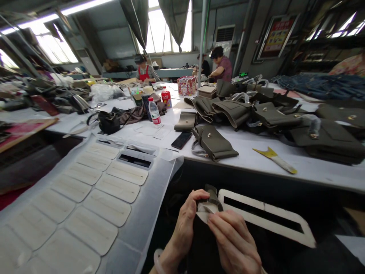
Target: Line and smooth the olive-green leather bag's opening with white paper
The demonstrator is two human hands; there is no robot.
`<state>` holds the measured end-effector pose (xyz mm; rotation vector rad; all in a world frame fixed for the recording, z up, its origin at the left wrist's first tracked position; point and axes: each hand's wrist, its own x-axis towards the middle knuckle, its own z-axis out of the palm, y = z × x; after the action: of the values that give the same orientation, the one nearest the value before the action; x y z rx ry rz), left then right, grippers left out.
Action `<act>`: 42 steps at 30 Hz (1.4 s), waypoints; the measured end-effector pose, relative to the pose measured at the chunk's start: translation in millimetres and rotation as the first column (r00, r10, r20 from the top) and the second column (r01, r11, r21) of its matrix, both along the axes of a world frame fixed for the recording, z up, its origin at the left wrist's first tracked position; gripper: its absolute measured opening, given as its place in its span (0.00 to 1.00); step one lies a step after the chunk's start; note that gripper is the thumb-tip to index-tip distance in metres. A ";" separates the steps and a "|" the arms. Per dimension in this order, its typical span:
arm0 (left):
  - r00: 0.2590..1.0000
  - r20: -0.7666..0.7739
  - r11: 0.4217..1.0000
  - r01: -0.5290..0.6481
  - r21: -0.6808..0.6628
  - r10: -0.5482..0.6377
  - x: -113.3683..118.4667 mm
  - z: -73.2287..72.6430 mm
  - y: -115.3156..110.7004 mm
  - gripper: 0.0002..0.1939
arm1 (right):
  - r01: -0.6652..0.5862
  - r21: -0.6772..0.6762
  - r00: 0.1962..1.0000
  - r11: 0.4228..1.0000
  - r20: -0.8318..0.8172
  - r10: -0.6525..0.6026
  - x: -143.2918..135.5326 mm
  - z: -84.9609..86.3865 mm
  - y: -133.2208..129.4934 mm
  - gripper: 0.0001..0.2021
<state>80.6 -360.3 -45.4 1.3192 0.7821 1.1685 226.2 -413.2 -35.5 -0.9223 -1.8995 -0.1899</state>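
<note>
At the bottom centre, my left hand [186, 222] is closed round the left side of a dark olive leather piece [211, 193]. My right hand [235, 239] pinches a pale flap [203, 217] at the same piece's opening, its fingers pressed together. Both hands are close together, below the table's front edge. Just behind my right hand lies a white slotted frame [268, 217]. The lower part of the leather piece is dark and hard to make out.
Pale rounded panels [91, 228] lie in rows on a sheet at left. On the white table [245, 148] are olive bags [215, 142], a phone [181, 140], a bottle [154, 112], a red can [166, 97] and a yellow-ended tool [275, 160]. People work at the far tables.
</note>
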 end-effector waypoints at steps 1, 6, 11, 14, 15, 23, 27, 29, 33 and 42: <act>1.000 0.005 1.000 0.004 -0.006 -0.004 -0.2 1.1 0.2 0.21 | -0.008 -0.009 1.000 1.000 -0.004 0.008 0.3 0.3 -0.4 0.18; 0.998 0.049 0.997 0.029 -0.068 -0.026 -1.0 7.5 1.9 0.18 | 0.088 -0.229 0.988 0.969 -0.107 -0.114 -4.6 20.0 8.6 0.11; 0.999 0.037 0.996 0.038 -0.083 -0.035 0.6 15.0 4.6 0.15 | 0.118 -0.318 0.990 0.941 -0.031 -0.135 -8.8 35.4 16.1 0.10; 0.998 0.025 0.994 0.058 -0.089 -0.056 -1.1 19.4 9.6 0.14 | 0.060 -0.251 0.997 0.966 -0.037 -0.072 -8.0 30.3 12.0 0.12; 0.996 0.030 0.993 0.082 -0.085 -0.080 -2.6 20.7 12.1 0.13 | 0.040 -0.206 0.999 0.978 -0.026 -0.047 -7.0 27.4 9.9 0.13; 0.953 -0.024 0.950 0.298 -0.089 -0.302 -17.4 32.1 28.9 0.13 | -0.094 0.008 0.987 0.996 0.132 0.092 5.6 15.4 0.6 0.12; 0.949 -0.059 0.950 0.307 -0.052 -0.310 -20.5 31.2 29.2 0.12 | -0.124 -0.022 0.989 0.992 0.076 0.125 5.7 14.6 1.8 0.12; 0.943 -0.060 0.945 0.326 -0.034 -0.328 -22.5 29.7 31.0 0.12 | -0.115 -0.045 0.993 0.992 -0.022 0.114 3.1 14.9 3.1 0.14; 0.912 -0.023 0.912 0.409 -0.035 -0.410 -27.5 28.8 39.0 0.16 | -0.063 -0.137 0.994 0.989 -0.098 0.050 -2.6 22.8 7.4 0.13; 0.905 -0.062 0.907 0.419 -0.048 -0.422 -25.8 33.5 41.9 0.14 | 0.018 -0.229 0.999 0.973 -0.030 -0.025 -5.8 43.2 13.2 0.11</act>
<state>54.8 -318.4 -11.9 1.4210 0.5257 0.7635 220.4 -400.0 7.7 -1.0930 -1.9081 0.0329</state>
